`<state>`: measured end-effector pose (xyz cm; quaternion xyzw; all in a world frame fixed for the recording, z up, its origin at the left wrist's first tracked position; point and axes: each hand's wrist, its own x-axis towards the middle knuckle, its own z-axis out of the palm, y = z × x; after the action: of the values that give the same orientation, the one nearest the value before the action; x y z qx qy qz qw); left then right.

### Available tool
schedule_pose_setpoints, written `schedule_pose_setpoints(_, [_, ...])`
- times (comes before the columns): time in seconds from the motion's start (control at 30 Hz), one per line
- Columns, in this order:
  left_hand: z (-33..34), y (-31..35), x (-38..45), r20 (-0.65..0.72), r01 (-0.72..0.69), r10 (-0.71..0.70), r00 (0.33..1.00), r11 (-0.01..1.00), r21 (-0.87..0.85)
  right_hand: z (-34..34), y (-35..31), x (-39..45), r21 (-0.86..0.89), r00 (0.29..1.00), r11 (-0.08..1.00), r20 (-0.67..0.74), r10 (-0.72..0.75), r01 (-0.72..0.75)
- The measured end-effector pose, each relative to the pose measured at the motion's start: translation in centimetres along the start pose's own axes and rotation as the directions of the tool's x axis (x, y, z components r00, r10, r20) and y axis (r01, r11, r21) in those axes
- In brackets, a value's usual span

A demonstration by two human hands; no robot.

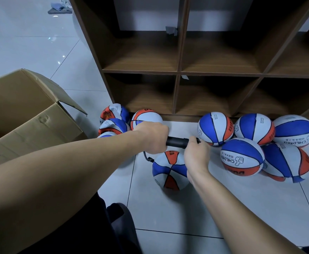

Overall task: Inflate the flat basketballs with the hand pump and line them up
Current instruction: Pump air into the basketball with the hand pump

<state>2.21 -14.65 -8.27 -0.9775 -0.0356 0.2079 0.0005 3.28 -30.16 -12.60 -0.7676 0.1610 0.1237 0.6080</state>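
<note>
I hold a black hand pump [177, 141] level above the floor. My left hand [152, 137] grips its left end and my right hand [196, 153] grips its right end by the handle. A thin black hose [147, 158] drops from the pump to a blue, white and orange basketball [169, 171] on the tiles just below my hands. Several round, full balls [241, 156] lie in a cluster to the right. Several crumpled flat balls [113, 120] are piled on the left by the shelf foot.
A dark wooden cube shelf [177, 70] stands right behind the balls. An open cardboard box [30, 116] sits at my left. Glossy pale floor tiles [177, 213] stretch toward me, and my dark-trousered knee [117, 217] is at the bottom.
</note>
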Motion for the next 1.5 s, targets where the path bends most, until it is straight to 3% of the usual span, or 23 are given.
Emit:
schedule_pose_setpoints(0.23, [-0.1, -0.8, 0.6, 0.027, 0.006, -0.004, 1.000, 0.999, -0.048, -1.1, -0.7, 1.4, -0.060, 0.997, 0.998, 0.081, 0.022, -0.017])
schedule_pose_setpoints(0.5, [0.2, -4.1, 0.4, 0.128, 0.081, -0.078, 0.989, 0.997, -0.015, -4.4, 0.4, 4.5, 0.038, 0.983, 0.984, -0.038, 0.177, -0.176])
schedule_pose_setpoints(0.67, [0.0, -2.4, 0.2, 0.055, 0.055, -0.058, 0.997, 0.997, 0.053, -3.4, 1.1, 3.7, 0.028, 0.984, 0.995, -0.147, 0.096, -0.093])
schedule_pose_setpoints(0.87, [-0.2, -2.1, -0.1, 0.014, 0.061, -0.062, 0.998, 0.997, 0.053, -2.0, 0.0, 1.6, 0.023, 0.992, 0.999, -0.128, -0.021, 0.024])
schedule_pose_setpoints(1.5, [-0.1, 0.1, -0.2, 0.008, 0.008, -0.008, 1.000, 1.000, 0.021, 0.4, 0.6, -0.2, 0.014, 0.999, 1.000, -0.040, -0.021, 0.021])
